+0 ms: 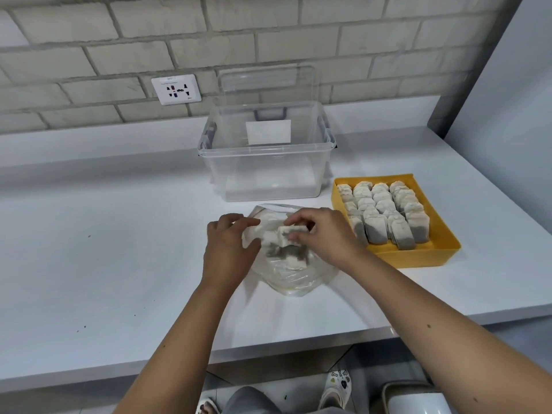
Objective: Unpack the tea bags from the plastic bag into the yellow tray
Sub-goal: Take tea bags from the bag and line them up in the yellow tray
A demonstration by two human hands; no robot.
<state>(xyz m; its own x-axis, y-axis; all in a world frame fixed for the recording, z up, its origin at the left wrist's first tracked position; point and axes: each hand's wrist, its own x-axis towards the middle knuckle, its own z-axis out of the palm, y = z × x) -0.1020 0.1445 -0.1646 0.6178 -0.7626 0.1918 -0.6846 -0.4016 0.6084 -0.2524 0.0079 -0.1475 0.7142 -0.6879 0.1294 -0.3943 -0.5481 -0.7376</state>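
The tea bags (288,252) not yet unpacked lie in a small heap inside the plastic bag (289,279), which rests flat on the white counter (104,249) right in front of me, its mouth turned away from me toward the wall. My right hand (325,234) reaches into that mouth from the right, fingers curled, and pinches one tea bag (286,233) by its pale upper end between thumb and fingertips, at the top of the heap. My left hand (228,243) is on the left side of the opening, thumb and forefinger closed on the thin film of the bag's edge.

Just beside the plastic bag on the right sits the yellow tray (418,258). It holds four rows of tea bags (385,213) standing on edge and leaning on one another, packed from the far wall nearly to the near one; a bare strip of yellow floor shows along the near edge.

Behind the plastic bag stands a clear storage box (265,174) with its top open. I see only a white sheet (268,132) against its back wall. Its clear lid (268,82) leans upright on the brick wall behind it. A wall socket (176,89) is set in the bricks to the left of the lid.
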